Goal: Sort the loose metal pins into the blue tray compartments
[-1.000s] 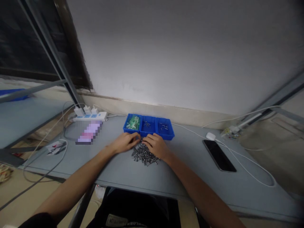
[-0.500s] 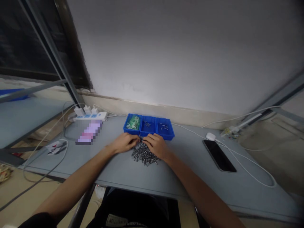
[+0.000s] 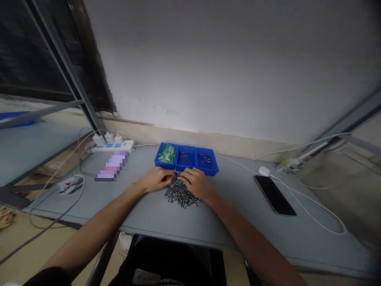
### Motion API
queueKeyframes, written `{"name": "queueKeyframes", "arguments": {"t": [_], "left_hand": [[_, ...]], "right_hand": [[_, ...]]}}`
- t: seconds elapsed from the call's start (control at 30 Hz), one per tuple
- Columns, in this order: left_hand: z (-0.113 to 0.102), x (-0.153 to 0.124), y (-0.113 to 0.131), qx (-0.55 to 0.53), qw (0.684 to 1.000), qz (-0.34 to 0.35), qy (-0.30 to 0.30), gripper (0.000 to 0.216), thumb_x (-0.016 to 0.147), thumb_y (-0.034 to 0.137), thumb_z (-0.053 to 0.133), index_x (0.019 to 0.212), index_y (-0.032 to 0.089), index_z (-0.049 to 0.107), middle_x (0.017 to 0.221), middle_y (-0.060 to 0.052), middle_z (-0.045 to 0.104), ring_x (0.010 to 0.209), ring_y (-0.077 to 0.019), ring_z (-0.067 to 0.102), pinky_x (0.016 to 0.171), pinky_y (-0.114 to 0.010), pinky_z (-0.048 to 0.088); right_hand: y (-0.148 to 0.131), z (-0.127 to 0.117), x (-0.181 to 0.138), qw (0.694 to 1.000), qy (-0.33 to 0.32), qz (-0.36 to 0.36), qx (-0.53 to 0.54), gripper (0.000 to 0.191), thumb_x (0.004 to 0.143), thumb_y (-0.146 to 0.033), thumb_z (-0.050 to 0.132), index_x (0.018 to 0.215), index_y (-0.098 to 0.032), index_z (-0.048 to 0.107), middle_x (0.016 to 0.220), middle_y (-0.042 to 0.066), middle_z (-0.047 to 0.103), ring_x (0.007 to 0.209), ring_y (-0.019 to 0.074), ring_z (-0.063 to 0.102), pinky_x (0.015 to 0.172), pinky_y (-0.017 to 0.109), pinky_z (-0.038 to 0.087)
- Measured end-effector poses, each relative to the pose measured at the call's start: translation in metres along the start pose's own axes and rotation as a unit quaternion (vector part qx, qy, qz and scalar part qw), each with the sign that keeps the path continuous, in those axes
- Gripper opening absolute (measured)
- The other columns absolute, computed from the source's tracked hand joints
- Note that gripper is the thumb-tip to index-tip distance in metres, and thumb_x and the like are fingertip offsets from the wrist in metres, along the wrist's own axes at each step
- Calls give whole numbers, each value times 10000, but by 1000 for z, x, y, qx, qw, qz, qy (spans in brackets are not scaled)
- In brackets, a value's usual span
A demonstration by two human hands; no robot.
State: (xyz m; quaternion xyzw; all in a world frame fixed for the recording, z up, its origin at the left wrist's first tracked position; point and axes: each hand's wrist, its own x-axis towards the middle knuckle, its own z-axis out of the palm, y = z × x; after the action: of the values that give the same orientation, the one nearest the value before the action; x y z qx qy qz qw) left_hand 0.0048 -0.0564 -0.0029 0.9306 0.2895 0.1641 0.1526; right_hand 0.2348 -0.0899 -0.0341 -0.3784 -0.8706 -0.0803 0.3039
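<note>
Short metal pins (image 3: 181, 194) heaped just in front of the blue three-compartment tray (image 3: 206, 173), long axis slanting away from it to the right; right hand (image 3: 195, 182) overlaps the heap more than left hand (image 3: 156, 179); fingers curled, tips close together, any pinch unclear.

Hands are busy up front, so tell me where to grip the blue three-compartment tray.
Grip the right end wall of the blue tray, coming from the right. That end's raised rim looks straight and nothing crowds it, whereas the left hand, the right hand and the pile of screws sit along the front wall.
</note>
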Motion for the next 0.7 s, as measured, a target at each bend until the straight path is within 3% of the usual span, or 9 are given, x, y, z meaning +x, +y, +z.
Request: {"name": "queueKeyframes", "arguments": {"t": [0.13,0.23,0.4,0.53,0.7], "left_hand": [[1,0,-1,2,1000,3,2,217,970,233,473,895,178,669,714,-2,634,636,-130,526,653,-241,358],[1,1,-2,8,1000,9,2,225,973,235,468,878,178,664,708,-1,628,633,-130,526,652,-246,354],[1,1,0,3,1000,5,1,222,968,232,474,877,176,669,718,-6,644,634,-129,536,646,-243,356],[1,1,0,8,1000,10,-1,219,964,222,476,869,181,669,713,-3,643,634,-129,533,643,-240,353],[3,1,-2,10,1000,11,0,226,971,229,475,875,175,672,718,-8,645,642,-129,541,645,-240,362]], "right_hand": [[0,0,0,1000,1,-5,5,166,1028,-326,581,1031,-183,666,947,45,718,816,177,613,779,318,423],[0,1,0,1000,-15,-13,-11,231,1062,-270,502,922,-188,666,887,37,713,789,170,611,758,320,406],[0,1,0,1000,-14,-1,11,178,1016,-350,604,1002,-179,654,918,45,715,802,176,618,761,313,411],[-1,0,0,1000,-27,-7,-2,196,1059,-252,507,941,-183,648,909,41,715,791,168,619,752,315,401],[-2,0,1,999,-41,3,9,156,1015,-337,604,999,-185,637,934,41,703,805,175,616,749,305,410]]}}
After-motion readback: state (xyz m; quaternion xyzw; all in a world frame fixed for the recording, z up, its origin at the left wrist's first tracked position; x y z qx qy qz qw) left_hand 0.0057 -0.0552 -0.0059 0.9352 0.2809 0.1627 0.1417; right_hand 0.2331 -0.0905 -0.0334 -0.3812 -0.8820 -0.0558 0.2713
